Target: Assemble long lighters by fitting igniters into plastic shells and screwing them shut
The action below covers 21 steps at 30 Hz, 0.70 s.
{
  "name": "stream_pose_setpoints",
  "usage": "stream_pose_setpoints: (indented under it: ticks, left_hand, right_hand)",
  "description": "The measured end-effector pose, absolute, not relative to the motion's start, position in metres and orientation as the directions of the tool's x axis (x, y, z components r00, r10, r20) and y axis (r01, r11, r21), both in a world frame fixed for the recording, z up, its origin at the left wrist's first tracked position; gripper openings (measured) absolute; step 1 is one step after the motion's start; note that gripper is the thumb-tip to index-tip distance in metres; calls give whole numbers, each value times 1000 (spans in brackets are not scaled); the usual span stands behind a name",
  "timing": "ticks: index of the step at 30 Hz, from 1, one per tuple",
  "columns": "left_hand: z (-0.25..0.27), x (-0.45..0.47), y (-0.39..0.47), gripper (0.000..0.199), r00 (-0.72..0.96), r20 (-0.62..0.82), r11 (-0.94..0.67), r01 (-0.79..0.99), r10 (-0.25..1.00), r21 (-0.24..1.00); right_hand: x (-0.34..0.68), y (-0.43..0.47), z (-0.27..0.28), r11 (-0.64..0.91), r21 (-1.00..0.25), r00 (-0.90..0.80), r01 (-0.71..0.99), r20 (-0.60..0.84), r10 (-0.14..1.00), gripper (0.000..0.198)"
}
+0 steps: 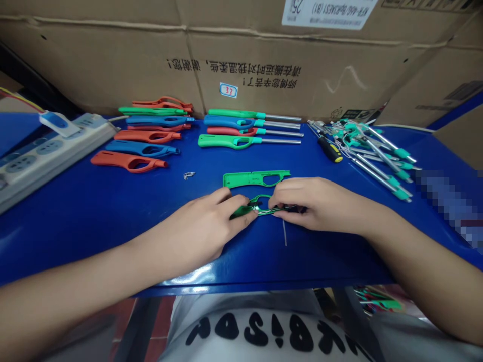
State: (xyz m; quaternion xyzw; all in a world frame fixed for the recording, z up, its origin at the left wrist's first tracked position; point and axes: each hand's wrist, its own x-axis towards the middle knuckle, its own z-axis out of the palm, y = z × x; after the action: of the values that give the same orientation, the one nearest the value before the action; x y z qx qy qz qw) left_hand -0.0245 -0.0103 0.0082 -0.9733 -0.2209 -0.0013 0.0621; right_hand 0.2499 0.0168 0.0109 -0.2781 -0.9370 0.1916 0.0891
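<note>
While the left hand [211,221] and right hand [317,203] pinched a green half-shell [240,211] nearer than the loose green half [247,179] on the blue table [113,216], they seemed to be seating wires [266,211], next needing careful fingertip pressure.

Lighters [219,141] lie behind a half-casing [243,179] — screwdriver [331,150] rightward (same table [113,226]).

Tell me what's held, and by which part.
The nearer green shell: left hand pinches its left end; right hand is toward its right end, gripping shell or wires, unclear.
</note>
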Motion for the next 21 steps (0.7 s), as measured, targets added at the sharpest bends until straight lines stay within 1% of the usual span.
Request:
stream_pose_setpoints:
  ticks: [8,13,21]
  left_hand:
    - [6,-24,-10,53,909,40,-900,417,415,-129]
    - [5,-25,-10,55,904,30,-896,428,427,-118]
    - [4,-25,-9,56,905,28,-898,425,425,-108]
  right_hand:
    - [250,17,8,791,-389,-843,471,67,535,10]
    - [250,16,8,778,-379,-826,502,59,561,8]
    - [249,16,8,767,-389,-818,510,58,573,7]
